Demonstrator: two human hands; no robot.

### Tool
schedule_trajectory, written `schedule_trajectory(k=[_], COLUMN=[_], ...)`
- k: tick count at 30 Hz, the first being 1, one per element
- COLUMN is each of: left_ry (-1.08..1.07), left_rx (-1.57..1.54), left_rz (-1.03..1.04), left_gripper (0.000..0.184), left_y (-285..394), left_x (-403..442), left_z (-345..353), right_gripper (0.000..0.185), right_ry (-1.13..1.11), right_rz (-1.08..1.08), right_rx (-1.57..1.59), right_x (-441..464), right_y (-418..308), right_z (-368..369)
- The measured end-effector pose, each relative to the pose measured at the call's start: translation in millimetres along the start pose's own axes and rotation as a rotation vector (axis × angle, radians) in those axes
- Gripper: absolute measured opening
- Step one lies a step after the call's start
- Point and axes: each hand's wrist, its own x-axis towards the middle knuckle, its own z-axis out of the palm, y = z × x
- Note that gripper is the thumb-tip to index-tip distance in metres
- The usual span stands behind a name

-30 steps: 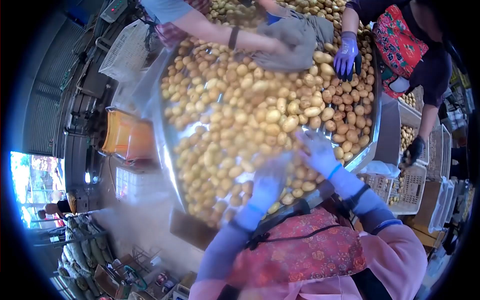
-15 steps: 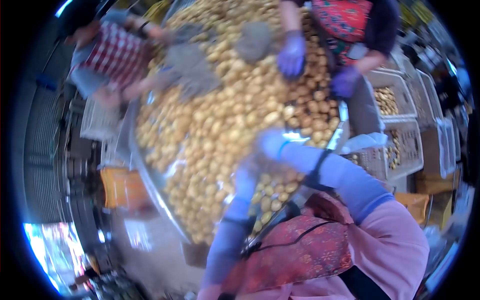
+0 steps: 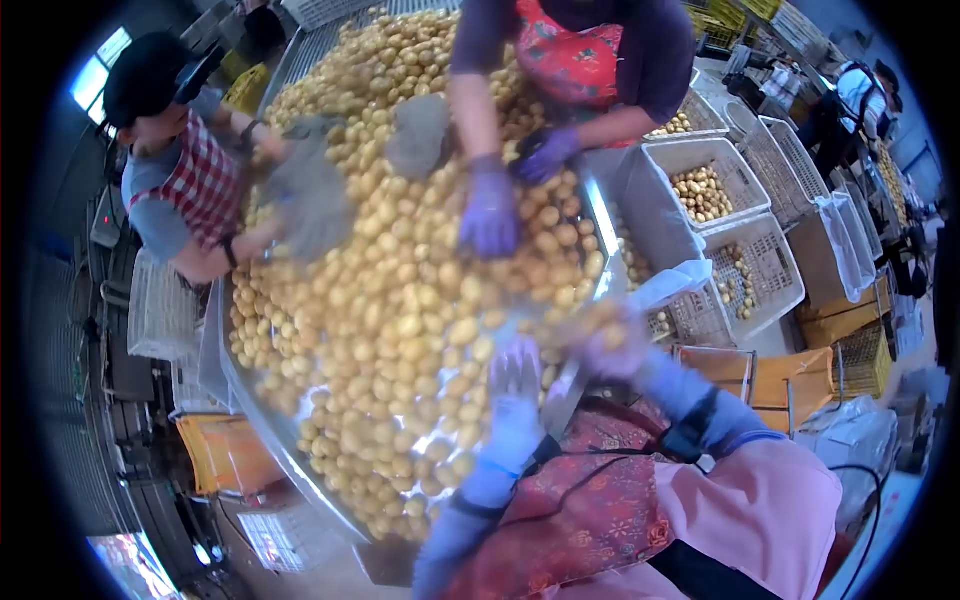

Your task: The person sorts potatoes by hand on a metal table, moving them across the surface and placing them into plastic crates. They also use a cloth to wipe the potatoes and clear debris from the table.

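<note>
A heap of small, round, yellow-brown potatoes (image 3: 400, 270) covers a metal sorting table (image 3: 285, 450). My left hand (image 3: 515, 368), in a pale glove, lies on the near part of the heap with its fingers stretched out and nothing gripped. At the table's right edge is my right hand (image 3: 612, 345), smeared by motion. A blurred brownish clump that looks like a few potatoes (image 3: 592, 322) shows at its fingers, and the finger shape itself is unclear.
Across the table, a co-worker's purple glove (image 3: 490, 210) rests on the potatoes. On the left, another person in a checked apron (image 3: 205, 175) handles a grey cloth (image 3: 310, 195). White crates (image 3: 745, 175) with potatoes stand at right, beside an orange crate (image 3: 790, 385).
My hands were close together over the heap; the right has moved out to the table's right edge, leaving the left on the potatoes. The view has turned right. The co-worker's purple gloves have shifted.
</note>
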Motion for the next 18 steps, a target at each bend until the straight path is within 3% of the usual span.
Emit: schedule_trajectory(k=[1, 3, 5, 6, 8, 9, 10, 11, 13, 14, 15, 16, 17, 18], left_ry=[-0.039, -0.13, -0.372, -0.534, -0.599, -0.507, -0.276, -0.039, 0.076, 0.066, -0.054, 0.012, -0.437, -0.405], left_rx=[0.034, 0.133, 0.302, 0.323, 0.466, 0.594, 0.618, 0.65, 0.76, 0.786, 0.606, 0.479, 0.807, 0.541], left_rz=[-0.019, -0.104, -0.189, -0.247, -0.44, -0.582, -0.55, -0.509, -0.674, -0.67, -0.754, -0.541, -0.474, -0.342], left_gripper=[0.074, 0.075, 0.077, 0.077, 0.079, 0.08, 0.081, 0.082, 0.081, 0.077, 0.076, 0.074, 0.075, 0.077], left_y=[-5, -24, -57, -78, -106, -114, -140, -171, -183, -179, -131, -125, -99, -95], left_x=[-9, -50, -108, -118, -118, -111, -122, -134, -124, -127, -108, -125, -139, -155], left_z=[-1, -2, -8, -27, -59, -68, -61, -45, -8, 15, 11, 35, 45, 39], right_gripper=[0.039, 0.041, 0.045, 0.048, 0.051, 0.052, 0.054, 0.055, 0.056, 0.053, 0.051, 0.049, 0.047, 0.044], right_ry=[-0.017, 0.084, 0.386, 0.547, 0.834, 0.672, 0.477, 0.489, -0.171, -0.059, 0.048, 0.141, 0.189, 0.238], right_rz=[-0.083, -0.407, -0.689, -0.781, -0.866, -0.78, -0.687, -0.485, -0.636, -0.596, -0.556, -0.516, -0.33, -0.148], right_rx=[0.021, -0.224, -0.494, -0.654, -1.062, -1.322, -1.565, -2.362, -2.989, -2.998, -3.007, -3.014, -3.013, -3.0], right_x=[-14, -50, -79, -84, -77, -61, -36, -6, 33, 45, 58, 69, 79, 90], right_y=[-37, -122, -179, -185, -145, -123, -96, -41, 17, 32, 43, 46, 44, 42], right_z=[4, 18, 23, 21, 21, -4, -27, -12, 10, 5, -5, -11, -8, -4])
